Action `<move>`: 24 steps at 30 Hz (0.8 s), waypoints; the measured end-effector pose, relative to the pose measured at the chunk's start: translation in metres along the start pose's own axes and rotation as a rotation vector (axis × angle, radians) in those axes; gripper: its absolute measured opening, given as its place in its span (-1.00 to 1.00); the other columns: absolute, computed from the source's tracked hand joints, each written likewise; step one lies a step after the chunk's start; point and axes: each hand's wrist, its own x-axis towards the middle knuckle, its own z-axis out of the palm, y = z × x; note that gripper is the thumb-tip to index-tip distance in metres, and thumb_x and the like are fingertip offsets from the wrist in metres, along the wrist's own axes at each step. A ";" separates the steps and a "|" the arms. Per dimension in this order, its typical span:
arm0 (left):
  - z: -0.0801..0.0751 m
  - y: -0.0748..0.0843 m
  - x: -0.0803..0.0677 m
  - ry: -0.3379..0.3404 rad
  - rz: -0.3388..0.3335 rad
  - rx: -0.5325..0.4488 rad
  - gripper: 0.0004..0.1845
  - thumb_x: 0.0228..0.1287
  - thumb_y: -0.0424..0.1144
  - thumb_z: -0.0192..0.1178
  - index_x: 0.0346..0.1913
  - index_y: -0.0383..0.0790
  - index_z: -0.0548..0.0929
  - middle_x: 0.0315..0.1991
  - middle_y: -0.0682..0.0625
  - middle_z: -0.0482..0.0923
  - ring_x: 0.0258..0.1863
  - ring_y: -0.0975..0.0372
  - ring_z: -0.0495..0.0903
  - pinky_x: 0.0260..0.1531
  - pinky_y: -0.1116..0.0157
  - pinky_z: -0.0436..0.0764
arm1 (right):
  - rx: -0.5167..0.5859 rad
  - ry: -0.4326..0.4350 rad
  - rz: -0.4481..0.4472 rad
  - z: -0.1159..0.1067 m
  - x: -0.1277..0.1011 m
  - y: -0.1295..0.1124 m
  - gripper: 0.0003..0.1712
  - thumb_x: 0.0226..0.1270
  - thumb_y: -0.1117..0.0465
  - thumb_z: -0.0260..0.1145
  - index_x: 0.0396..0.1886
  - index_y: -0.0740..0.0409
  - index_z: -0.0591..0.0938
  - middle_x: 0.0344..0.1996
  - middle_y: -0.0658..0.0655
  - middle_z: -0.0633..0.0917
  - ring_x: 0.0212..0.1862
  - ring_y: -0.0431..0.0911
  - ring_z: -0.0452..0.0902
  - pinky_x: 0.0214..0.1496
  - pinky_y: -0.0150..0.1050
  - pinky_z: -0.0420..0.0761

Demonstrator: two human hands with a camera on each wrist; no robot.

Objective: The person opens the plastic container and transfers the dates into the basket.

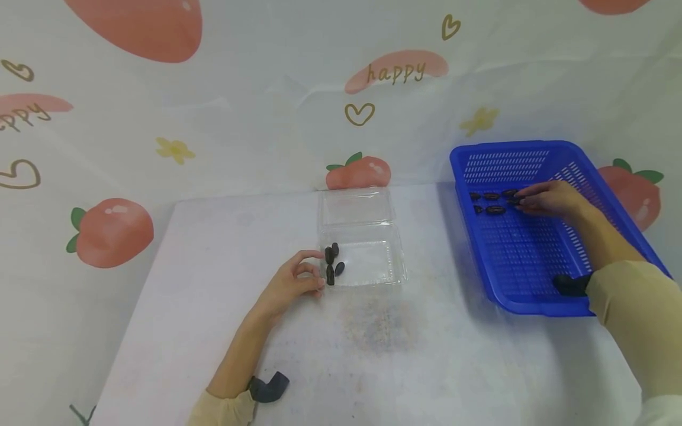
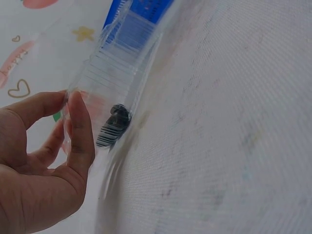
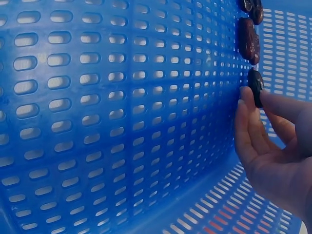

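Right hand (image 3: 273,146) pinches a date (image 3: 255,87) in the basket (image 3: 122,122).

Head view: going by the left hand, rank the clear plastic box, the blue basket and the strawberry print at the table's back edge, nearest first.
From the left hand:
1. Clear plastic box, touching its fingertips, just to the right.
2. Strawberry print, behind the box's open lid, on the backdrop.
3. Blue basket, far right, where the right hand reaches.
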 end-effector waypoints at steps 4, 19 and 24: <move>0.000 0.000 0.000 0.004 0.000 -0.001 -0.38 0.22 -0.48 0.31 0.35 -0.23 0.40 -0.25 -0.09 0.45 -0.38 0.12 0.65 -0.24 0.21 0.71 | 0.012 -0.026 0.026 0.001 0.000 -0.001 -0.55 0.51 0.42 0.07 0.27 0.65 0.34 -0.22 -0.04 0.64 -0.28 -0.33 0.65 -0.06 -0.20 0.71; 0.002 0.003 -0.001 0.011 -0.008 -0.005 -0.38 0.22 -0.47 0.31 0.35 -0.24 0.40 -0.27 -0.07 0.45 -0.42 0.13 0.64 -0.24 0.20 0.71 | -0.064 -0.019 0.059 -0.003 -0.002 -0.004 -0.52 0.53 0.39 0.00 0.30 0.65 0.31 -0.19 0.09 0.70 -0.31 -0.34 0.63 -0.08 -0.12 0.72; 0.002 0.003 -0.001 0.007 -0.001 -0.010 -0.38 0.23 -0.48 0.30 0.35 -0.26 0.39 -0.27 -0.08 0.45 -0.41 0.14 0.64 -0.25 0.20 0.71 | -0.140 0.073 0.074 -0.004 -0.004 -0.003 -0.51 0.53 0.31 0.07 0.28 0.63 0.37 -0.18 0.18 0.70 -0.37 -0.37 0.57 -0.16 -0.16 0.73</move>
